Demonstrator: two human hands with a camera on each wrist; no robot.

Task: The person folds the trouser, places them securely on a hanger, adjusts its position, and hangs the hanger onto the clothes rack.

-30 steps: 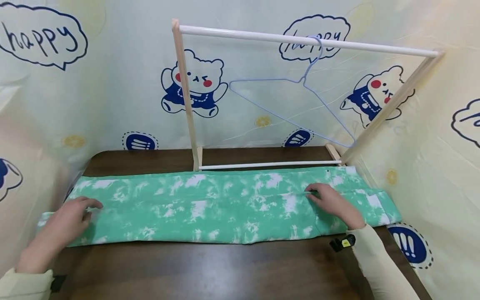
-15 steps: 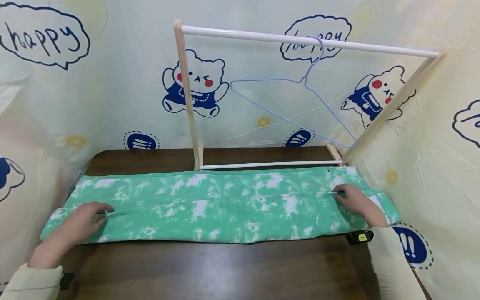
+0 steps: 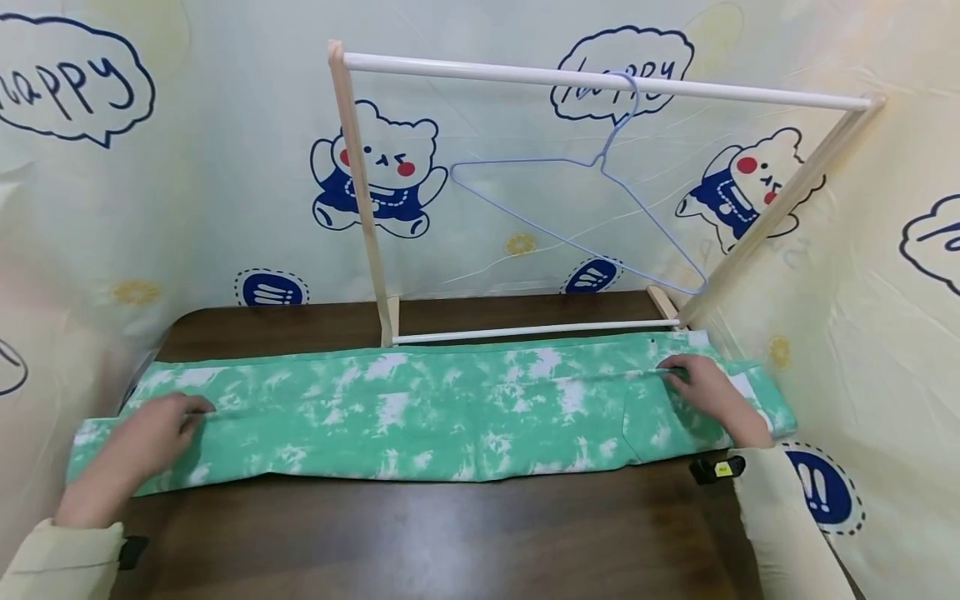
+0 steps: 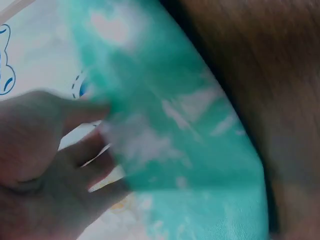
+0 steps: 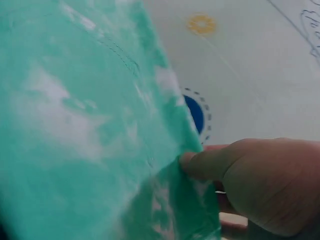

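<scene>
A pair of green-and-white tie-dye trousers [image 3: 442, 425] stretches in a long folded band across the table, with pocket stitching near the right end. At the left end, my left hand [image 3: 161, 429] pinches the upper edge of the near layer. My right hand [image 3: 705, 385] grips the same edge toward the right end. In the left wrist view, the thumb and fingers of that hand [image 4: 60, 150] meet at the cloth's blurred border. The right wrist view shows the thumb [image 5: 205, 165] on the front of the fabric, its other fingers mostly hidden behind.
Behind the trousers stands a rack with wooden side posts [image 3: 360, 183] and a white top bar [image 3: 487, 70]. From the bar hangs a blue wire hanger [image 3: 525, 161]. The brown table [image 3: 420, 533] ends against patterned wall sheeting [image 3: 225, 167].
My right hand has slid rightward along the edge, then slightly up. The left hand has moved inward onto the edge. The near layer's edge is now raised a little at the right.
</scene>
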